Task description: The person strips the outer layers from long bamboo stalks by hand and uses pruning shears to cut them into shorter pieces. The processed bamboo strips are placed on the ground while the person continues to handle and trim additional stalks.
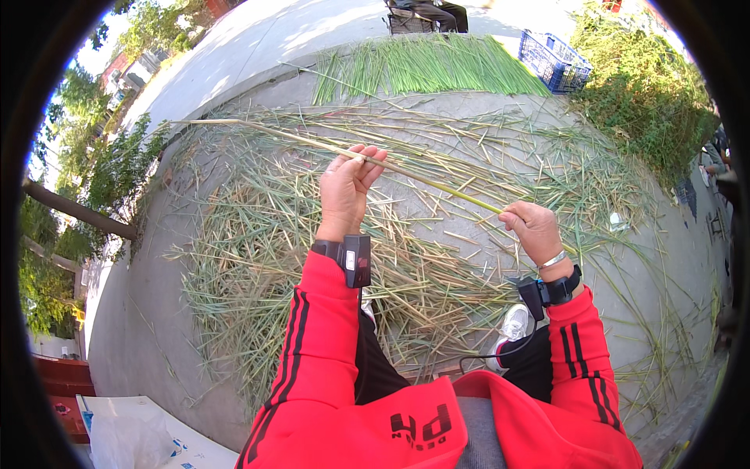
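One long, thin plant stalk (436,183) runs between my hands, dry and tan towards the upper left and green at its right end. My left hand (350,179) pinches it partway along with thumb and finger, the other fingers loosely curled. My right hand (533,225) grips the green end. Below my hands a broad heap of cut stalks and leaves (252,281) lies on the concrete ground, in mixed green and tan. Longer loose stalks (463,140) lie scattered beyond the held one.
Green stalks (422,64) lie side by side in a row at the far edge, with a blue plastic crate (554,61) at their right. A seated person's legs (448,16) show behind. Bushes (644,94) stand right; a white board (158,434) with a plastic bag is lower left.
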A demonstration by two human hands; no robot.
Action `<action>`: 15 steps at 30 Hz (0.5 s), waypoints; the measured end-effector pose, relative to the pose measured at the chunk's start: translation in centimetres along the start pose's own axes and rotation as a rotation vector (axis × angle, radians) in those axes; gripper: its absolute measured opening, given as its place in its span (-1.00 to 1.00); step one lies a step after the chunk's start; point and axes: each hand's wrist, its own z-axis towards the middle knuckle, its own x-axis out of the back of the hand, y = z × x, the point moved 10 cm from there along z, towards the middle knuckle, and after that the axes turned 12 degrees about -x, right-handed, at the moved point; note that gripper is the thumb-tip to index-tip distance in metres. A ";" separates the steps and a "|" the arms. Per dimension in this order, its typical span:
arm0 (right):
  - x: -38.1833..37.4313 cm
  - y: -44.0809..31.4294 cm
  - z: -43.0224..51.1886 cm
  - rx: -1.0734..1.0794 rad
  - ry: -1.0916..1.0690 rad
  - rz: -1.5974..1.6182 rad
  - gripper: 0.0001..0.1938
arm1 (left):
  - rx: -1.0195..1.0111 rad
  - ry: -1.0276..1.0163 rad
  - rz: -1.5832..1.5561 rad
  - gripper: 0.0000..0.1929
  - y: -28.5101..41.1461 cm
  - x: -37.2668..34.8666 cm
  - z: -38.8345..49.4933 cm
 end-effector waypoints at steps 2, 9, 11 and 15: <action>0.0 -0.2 -0.1 0.020 -0.005 0.017 -0.89 | -0.010 -0.002 0.022 -0.73 0.1 -0.1 0.0; -0.5 0.9 0.0 -0.100 -0.114 0.168 -0.89 | -0.041 -0.041 0.068 -0.71 0.6 -0.6 -0.3; -0.5 0.7 0.0 -0.089 -0.111 0.143 -0.88 | -0.032 -0.045 0.065 -0.70 0.6 -0.7 -0.3; -0.6 0.8 0.0 -0.121 -0.133 0.130 -0.86 | -0.031 -0.051 0.063 -0.71 0.6 -0.8 -0.3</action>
